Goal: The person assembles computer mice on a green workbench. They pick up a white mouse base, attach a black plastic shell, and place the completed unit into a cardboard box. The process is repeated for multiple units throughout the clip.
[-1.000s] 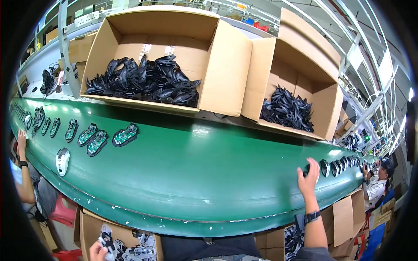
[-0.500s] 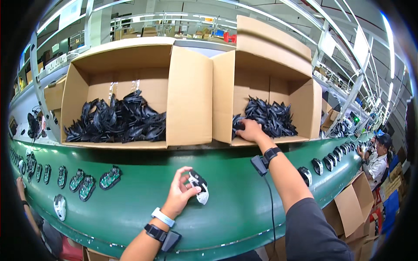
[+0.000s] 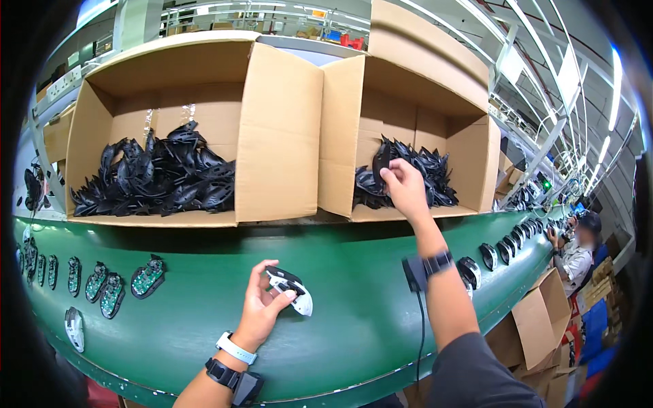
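Note:
My left hand (image 3: 258, 307) holds a white and black computer mouse (image 3: 299, 300) tilted above the green conveyor belt (image 3: 204, 326), thumb on its near side. My right hand (image 3: 409, 192) pinches a curved black plastic piece (image 3: 381, 164), held upright in the opening of the right cardboard box (image 3: 469, 166). Beneath and behind it lies a heap of similar black pieces (image 3: 435, 178). A second cardboard box (image 3: 279, 136), to the left, holds another such heap (image 3: 163, 178).
Mouse bases with green circuit boards (image 3: 148, 277) line the belt's left side, near a white mouse shell (image 3: 75, 330). Several white and black mice (image 3: 488, 256) run along the right. A person (image 3: 578, 255) sits at the far right, past an open carton (image 3: 541, 309). A cable (image 3: 421, 333) hangs from my right wrist.
My right hand has risen from the heap in the right box with a black piece in its fingers. My left hand still holds the mouse, now turned slightly. The view has shifted.

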The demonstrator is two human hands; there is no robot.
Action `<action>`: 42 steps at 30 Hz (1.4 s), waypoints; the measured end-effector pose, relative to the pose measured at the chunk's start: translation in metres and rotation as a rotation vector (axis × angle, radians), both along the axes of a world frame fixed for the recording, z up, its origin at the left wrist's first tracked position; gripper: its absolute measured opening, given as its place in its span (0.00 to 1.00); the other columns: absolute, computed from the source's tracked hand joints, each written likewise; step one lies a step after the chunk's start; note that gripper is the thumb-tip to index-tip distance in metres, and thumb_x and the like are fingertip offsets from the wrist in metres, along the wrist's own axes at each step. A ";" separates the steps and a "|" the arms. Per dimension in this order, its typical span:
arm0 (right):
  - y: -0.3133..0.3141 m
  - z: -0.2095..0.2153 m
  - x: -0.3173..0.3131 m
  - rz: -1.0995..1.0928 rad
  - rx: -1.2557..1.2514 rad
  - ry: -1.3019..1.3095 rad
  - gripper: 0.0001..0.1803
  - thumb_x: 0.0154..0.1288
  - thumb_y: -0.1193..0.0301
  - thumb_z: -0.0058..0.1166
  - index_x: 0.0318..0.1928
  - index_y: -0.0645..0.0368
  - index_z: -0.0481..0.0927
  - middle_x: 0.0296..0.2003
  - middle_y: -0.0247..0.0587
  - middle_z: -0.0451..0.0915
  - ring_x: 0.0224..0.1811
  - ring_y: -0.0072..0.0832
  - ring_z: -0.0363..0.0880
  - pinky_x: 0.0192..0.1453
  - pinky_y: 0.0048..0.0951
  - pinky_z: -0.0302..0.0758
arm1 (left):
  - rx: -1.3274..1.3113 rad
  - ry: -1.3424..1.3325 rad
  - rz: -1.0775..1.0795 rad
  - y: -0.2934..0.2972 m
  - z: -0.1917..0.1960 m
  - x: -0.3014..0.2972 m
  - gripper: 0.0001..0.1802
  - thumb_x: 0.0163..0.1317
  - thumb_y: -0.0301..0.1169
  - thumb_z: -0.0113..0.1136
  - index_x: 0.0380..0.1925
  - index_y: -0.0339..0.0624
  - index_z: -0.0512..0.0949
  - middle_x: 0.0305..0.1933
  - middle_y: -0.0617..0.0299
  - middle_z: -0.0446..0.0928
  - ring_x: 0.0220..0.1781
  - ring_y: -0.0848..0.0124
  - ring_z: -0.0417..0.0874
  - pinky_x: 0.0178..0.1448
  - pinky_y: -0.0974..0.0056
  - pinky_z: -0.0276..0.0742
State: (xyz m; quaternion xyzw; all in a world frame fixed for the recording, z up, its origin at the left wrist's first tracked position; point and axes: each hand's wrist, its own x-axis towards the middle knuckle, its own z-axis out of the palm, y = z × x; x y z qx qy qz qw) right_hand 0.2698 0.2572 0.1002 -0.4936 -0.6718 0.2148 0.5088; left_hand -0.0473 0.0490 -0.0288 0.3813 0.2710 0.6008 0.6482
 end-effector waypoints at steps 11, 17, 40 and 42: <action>-0.179 -0.088 -0.088 0.333 0.099 -0.046 0.14 0.67 0.82 0.68 0.51 0.56 0.92 0.32 0.36 0.83 0.35 0.21 0.80 0.38 0.24 0.78 | -0.059 0.049 -0.050 -0.009 0.002 0.001 0.44 0.73 0.32 0.63 0.82 0.55 0.50 0.56 0.51 0.78 0.55 0.52 0.88 0.61 0.46 0.88; -0.179 -0.085 -0.077 0.575 -0.284 0.262 0.21 0.59 0.83 0.71 0.54 0.60 0.90 0.40 0.39 0.87 0.39 0.23 0.82 0.48 0.25 0.80 | -0.042 0.090 -0.007 -0.010 0.001 0.003 0.48 0.70 0.35 0.67 0.83 0.55 0.49 0.55 0.55 0.78 0.54 0.60 0.87 0.60 0.53 0.87; -0.188 -0.084 -0.097 0.704 -0.643 0.812 0.40 0.64 0.87 0.69 0.75 0.60 0.66 0.48 0.43 0.85 0.50 0.27 0.87 0.58 0.32 0.87 | -0.353 -0.553 -0.210 -0.011 0.017 -0.008 0.33 0.77 0.42 0.35 0.82 0.58 0.58 0.69 0.45 0.77 0.70 0.45 0.80 0.66 0.37 0.82; -0.191 -0.088 -0.104 0.696 -0.629 0.818 0.40 0.64 0.86 0.69 0.75 0.60 0.66 0.48 0.43 0.85 0.51 0.27 0.87 0.59 0.32 0.87 | -0.361 -0.733 -0.211 -0.010 0.011 -0.011 0.31 0.78 0.38 0.34 0.80 0.54 0.63 0.70 0.44 0.77 0.71 0.38 0.78 0.74 0.36 0.76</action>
